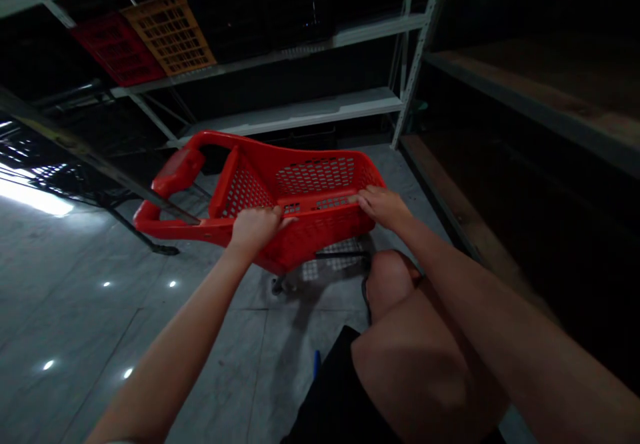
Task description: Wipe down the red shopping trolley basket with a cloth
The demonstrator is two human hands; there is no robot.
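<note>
A red plastic shopping cart [310, 231] stands side-on before me, its handle [177, 171] toward the left. My left hand [256, 231] is closed over the near rim of its basket, close to the handle end. Farther right, my right hand [383, 205] grips the same rim near the basket's front corner, fingers curled over the edge. Through the perforated walls the basket looks bare inside. A caster [278, 285] shows below the basket, and my bent leg [395, 284] is beside the lower frame.
Behind the cart rises a metal shelf rack [370, 103] holding a red crate [120, 47] and a yellow crate [173, 34]. Dark shelving [540, 111] borders the right side. A slanting metal pole [95, 157] crosses at left. Grey tiled floor [200, 324] lies below.
</note>
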